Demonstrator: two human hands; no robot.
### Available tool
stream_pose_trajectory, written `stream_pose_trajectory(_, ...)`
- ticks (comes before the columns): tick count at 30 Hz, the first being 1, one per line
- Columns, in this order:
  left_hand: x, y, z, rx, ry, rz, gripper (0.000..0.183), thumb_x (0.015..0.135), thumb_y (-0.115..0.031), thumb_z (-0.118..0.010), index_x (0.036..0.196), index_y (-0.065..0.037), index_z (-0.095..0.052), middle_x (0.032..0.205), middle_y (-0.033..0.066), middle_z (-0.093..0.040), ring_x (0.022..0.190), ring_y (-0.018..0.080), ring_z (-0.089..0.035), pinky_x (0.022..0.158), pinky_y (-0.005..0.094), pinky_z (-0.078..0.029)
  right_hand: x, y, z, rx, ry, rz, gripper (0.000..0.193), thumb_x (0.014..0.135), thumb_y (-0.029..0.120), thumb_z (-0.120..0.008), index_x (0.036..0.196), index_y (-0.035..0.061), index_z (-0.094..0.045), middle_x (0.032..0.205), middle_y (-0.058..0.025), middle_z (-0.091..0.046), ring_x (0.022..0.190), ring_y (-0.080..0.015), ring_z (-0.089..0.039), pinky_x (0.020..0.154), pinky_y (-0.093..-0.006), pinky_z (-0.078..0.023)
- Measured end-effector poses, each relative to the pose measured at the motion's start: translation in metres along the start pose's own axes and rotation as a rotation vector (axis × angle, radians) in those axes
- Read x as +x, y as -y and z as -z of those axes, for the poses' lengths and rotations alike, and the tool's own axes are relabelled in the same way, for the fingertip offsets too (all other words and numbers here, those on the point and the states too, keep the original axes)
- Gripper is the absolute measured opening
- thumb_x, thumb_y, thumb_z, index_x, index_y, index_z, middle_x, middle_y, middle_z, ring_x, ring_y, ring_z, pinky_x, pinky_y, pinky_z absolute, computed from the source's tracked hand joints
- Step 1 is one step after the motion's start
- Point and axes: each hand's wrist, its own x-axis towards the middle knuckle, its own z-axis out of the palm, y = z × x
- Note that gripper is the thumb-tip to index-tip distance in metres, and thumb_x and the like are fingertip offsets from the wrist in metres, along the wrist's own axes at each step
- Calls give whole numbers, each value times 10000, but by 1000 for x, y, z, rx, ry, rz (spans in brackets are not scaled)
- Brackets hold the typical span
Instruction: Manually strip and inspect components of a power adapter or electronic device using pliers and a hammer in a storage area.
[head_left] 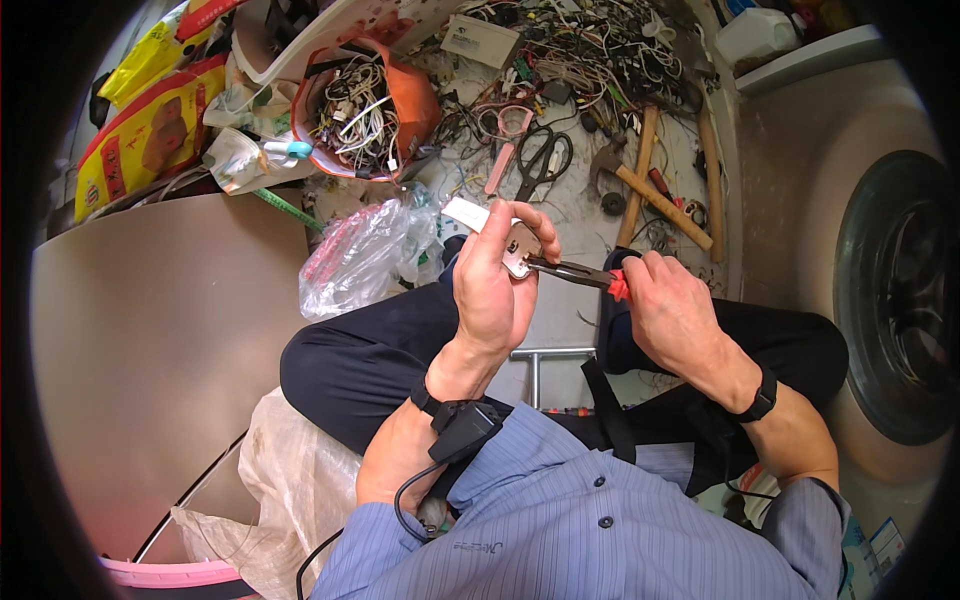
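Note:
My left hand (490, 290) is closed around a small device with a rounded, metal-looking face (520, 246) and a white, flat body (466, 213) sticking out past the fingers. What kind of device it is, I cannot make out. A pair of long-nose pliers (575, 272) with red handles is gripped in my right hand (668, 305). Its dark jaws point left and their tips meet the metal face; whether they pinch a part there is too small to tell. Both hands are raised in front of my lap, above the floor.
A tangled heap of wires (590, 60) covers the far floor. Nearer lie black scissors (545, 160), hammers with wooden handles (665, 205) and a clear plastic bag (350, 260). An orange bag of cables (408, 100) stands far left. A round appliance door (890, 290) is at right.

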Motion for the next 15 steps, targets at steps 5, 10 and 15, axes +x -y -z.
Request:
stream_pose_trajectory(5,-1,2,-4,-9,-52,-27,446,1123,-417,-368,1050,-44,-600,981,113,-620,912,239,-583,852,379,-471,-1,-1,-2,19,29,-9,161,795,11,-631,932,1,-548,891,-164,-570,827,-360,-618,672,-467,-559)
stream_pose_trajectory(10,-1,4,-2,-51,-47,-15,445,1125,-416,-367,1064,-41,-600,994,116,-621,917,241,-585,858,384,-475,-1,0,-3,55,59,-17,174,787,10,-636,936,0,-548,908,-164,-567,842,-360,-618,675,-465,-562)
stream_pose_trajectory(15,-2,6,-2,14,-60,-10,443,1125,-414,-371,1064,-39,-599,987,111,-616,897,233,-586,838,372,-484,1,2,-4,25,18,0,153,810,29,-632,939,4,-553,909,-150,-570,835,-345,-619,681,-462,-564)
